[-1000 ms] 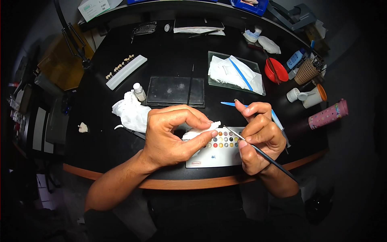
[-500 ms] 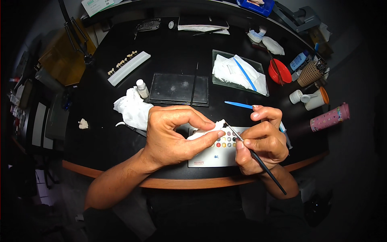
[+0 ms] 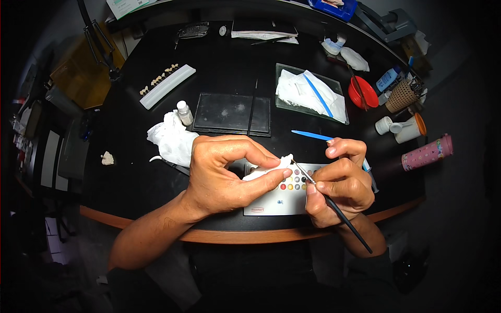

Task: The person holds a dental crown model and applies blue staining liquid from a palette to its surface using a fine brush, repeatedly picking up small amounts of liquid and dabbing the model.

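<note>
Pinched between thumb and fingers of my left hand [image 3: 219, 175] is a small white piece [image 3: 286, 158], like a dental model. My right hand [image 3: 339, 188] grips a thin dark brush [image 3: 339, 214] with a silver ferrule, its fine tip touching or very close to the piece's right end. Under both hands lies a white palette [image 3: 271, 206] with rows of coloured dots, partly hidden. Just beyond my right fingers is a blue flat stick [image 3: 309, 134].
Black desk with crumpled tissue [image 3: 169, 138], small bottle [image 3: 185, 113], shade guide [image 3: 167, 86], black slab [image 3: 224, 112], glass tray [image 3: 282, 109], red bowl [image 3: 365, 99], tubs [image 3: 409, 130], pink bottle [image 3: 425, 153]. A lamp arm [image 3: 96, 39] stands back left.
My right hand has moved slightly left, bringing the brush tip up to the white piece. The piece in my left hand has shifted a little rightward.
</note>
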### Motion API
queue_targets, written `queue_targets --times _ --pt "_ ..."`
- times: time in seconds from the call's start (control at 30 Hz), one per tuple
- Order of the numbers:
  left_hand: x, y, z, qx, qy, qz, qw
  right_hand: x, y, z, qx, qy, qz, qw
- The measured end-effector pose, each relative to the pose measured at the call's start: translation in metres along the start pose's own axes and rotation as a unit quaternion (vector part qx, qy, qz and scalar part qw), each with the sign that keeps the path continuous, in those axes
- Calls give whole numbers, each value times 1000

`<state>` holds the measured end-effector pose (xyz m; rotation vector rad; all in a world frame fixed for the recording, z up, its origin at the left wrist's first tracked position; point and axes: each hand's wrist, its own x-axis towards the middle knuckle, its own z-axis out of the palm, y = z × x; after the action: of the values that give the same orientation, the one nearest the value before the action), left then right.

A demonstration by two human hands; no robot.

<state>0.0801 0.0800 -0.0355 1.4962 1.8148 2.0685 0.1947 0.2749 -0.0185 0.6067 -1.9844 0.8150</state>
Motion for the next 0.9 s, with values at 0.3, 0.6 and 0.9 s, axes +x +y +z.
queue_targets --times 0.3,0.6,0.9 --pt "2 -2 0 31 19 5 999 1 4 -5 -3 43 24 999" --pt "4 -12 -3 65 30 -13 997 -10 33 -15 -11 87 138 987" --pt "6 -8 -16 90 86 -42 991 -12 29 -1 36 49 310 949"
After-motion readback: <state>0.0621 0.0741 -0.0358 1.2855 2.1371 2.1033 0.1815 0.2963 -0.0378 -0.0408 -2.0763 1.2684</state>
